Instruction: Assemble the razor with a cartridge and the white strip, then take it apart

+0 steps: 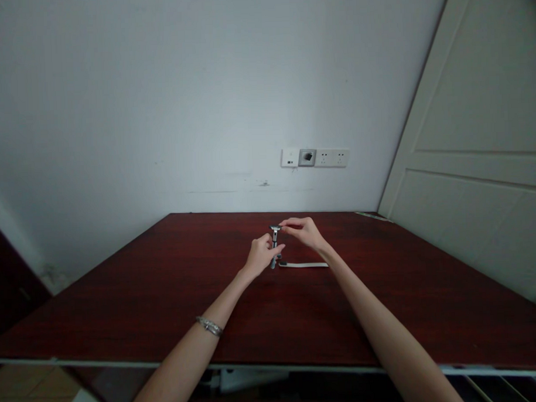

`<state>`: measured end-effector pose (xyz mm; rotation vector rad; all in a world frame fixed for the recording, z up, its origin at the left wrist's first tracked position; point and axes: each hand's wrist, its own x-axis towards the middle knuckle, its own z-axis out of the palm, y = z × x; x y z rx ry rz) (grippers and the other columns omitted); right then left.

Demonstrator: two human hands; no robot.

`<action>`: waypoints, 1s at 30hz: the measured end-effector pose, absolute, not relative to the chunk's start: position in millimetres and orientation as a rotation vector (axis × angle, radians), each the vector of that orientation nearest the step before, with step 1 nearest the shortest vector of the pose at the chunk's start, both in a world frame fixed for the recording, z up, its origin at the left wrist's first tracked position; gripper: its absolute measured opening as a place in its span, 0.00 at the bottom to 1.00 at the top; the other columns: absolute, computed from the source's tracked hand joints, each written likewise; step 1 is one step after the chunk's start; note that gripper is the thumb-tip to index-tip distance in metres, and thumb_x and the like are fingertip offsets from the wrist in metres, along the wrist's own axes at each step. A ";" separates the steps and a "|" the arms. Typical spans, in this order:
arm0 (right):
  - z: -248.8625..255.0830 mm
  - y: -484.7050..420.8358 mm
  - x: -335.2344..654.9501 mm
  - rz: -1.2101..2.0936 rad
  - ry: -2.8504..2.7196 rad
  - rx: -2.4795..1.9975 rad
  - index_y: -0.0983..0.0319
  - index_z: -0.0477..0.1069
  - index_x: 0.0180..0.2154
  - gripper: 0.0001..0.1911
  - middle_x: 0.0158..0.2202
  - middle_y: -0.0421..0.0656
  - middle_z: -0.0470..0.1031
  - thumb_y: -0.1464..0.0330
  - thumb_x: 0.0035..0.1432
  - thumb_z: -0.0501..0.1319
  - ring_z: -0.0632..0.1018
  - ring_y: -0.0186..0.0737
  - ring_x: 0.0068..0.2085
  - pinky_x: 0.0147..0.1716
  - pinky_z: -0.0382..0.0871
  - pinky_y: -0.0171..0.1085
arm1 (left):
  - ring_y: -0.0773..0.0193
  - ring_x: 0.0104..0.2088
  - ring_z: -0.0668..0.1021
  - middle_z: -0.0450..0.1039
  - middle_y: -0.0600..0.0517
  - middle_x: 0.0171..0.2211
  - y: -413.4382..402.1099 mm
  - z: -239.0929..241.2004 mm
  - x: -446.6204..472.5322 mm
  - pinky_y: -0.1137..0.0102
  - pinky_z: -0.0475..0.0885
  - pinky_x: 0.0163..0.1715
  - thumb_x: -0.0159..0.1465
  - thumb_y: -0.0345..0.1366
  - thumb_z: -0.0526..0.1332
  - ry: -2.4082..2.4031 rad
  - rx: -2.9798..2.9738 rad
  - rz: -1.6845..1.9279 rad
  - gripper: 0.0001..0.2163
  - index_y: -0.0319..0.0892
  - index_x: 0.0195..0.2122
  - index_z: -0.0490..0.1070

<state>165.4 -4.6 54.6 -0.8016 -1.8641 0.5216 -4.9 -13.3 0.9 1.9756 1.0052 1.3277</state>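
Observation:
A small metal safety razor is held upright above the dark red table. My left hand is closed round its handle. My right hand pinches the razor's head from the right side. A flat white strip-like object lies on the table just below and behind my right wrist. A silver bracelet sits on my left forearm.
A white wall rises behind the table with a row of sockets. A pale door stands at the right. The table's front edge runs near me, with a white object beneath it.

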 end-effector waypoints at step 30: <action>53.4 -1.3 166.3 0.676 -1.638 -0.899 0.68 0.73 0.42 0.24 0.31 0.47 0.77 0.58 0.47 0.62 0.76 0.37 0.31 0.33 0.70 0.36 | 0.61 0.26 0.78 0.74 0.50 0.24 -6.9 10.5 -9.3 0.72 0.70 0.24 0.49 0.42 0.65 0.947 1.783 1.358 0.13 0.38 0.27 0.67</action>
